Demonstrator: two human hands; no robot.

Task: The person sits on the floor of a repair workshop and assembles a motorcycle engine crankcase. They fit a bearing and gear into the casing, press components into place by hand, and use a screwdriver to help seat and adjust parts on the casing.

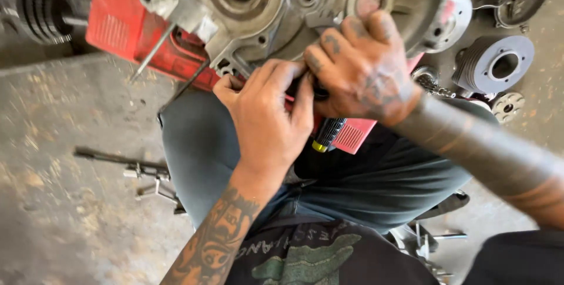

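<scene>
Screwdriver (327, 133) — ribbed black-yellow handle, likely grippy, stiff | both grips, left hand (267, 122) and right hand (362, 71), pressed together around it | engine crankcase (276, 9) looks heavy, rigid, resting against lap.

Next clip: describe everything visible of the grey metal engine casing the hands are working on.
The engine casing is a bare grey cast-metal housing, dull and grimy, with a large round bore near the top, smaller holes and a ringed opening to the right. It rests on a red stand above the person's lap, face toward the camera. The right hand rests on its lower edge; the left hand meets it just below, around a black-handled tool.
</scene>
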